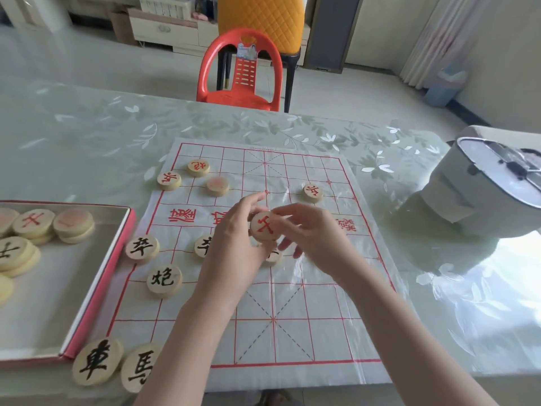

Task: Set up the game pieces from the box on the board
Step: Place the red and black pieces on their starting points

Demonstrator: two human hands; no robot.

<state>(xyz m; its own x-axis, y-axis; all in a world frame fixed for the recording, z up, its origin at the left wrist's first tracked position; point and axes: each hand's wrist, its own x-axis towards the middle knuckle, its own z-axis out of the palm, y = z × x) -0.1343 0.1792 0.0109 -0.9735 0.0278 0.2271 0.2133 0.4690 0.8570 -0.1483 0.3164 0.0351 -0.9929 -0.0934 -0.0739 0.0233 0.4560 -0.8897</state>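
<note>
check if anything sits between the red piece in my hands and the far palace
Nothing visible: bare grid lies between the red piece and the far palace; other pieces sit off to the sides.

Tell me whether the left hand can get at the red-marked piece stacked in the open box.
Probably yes, once freed: the box sits open on that side, nothing tall lies between, and the stacked piece is on top. First the left hand must release the held piece.
</note>
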